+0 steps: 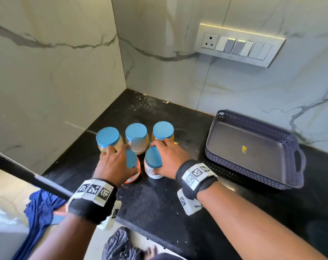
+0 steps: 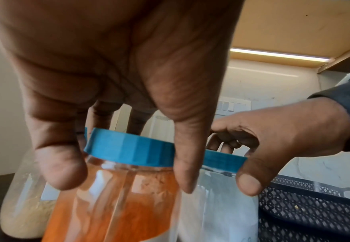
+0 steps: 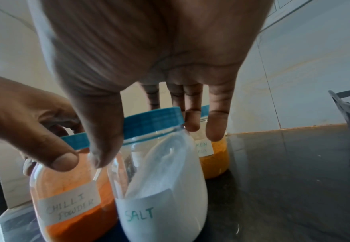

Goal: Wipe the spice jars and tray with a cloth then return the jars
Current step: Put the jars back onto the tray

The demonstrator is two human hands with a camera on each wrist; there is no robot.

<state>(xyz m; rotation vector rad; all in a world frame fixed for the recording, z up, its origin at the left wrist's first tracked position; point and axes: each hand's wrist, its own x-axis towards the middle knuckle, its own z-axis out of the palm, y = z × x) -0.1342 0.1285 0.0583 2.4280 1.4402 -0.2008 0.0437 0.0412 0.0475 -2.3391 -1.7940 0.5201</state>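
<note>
Five blue-lidded spice jars stand grouped on the black table (image 1: 159, 207), near the corner of the marble walls, all upright with their long axes vertical and lids up. The left hand (image 1: 115, 165) reaches down over the chilli powder jar (image 3: 70, 201), thumb and fingers curled around it just below its lid, so it grips that jar. The right hand (image 1: 168, 158) grips the salt jar (image 3: 163, 196) the same way, thumb on the near side and fingers behind the lid. Both labels face the person. Behind them stand three more jars: a pale one (image 1: 108, 139) at left, a brownish one (image 1: 137, 138) in the middle and a yellow-orange one (image 1: 163, 133) at right. The dark perforated tray (image 1: 283, 177) sits apart to the right, tilted, its long axis running away from the person. A blue cloth (image 1: 40, 209) hangs at the lower left, off the table
</note>
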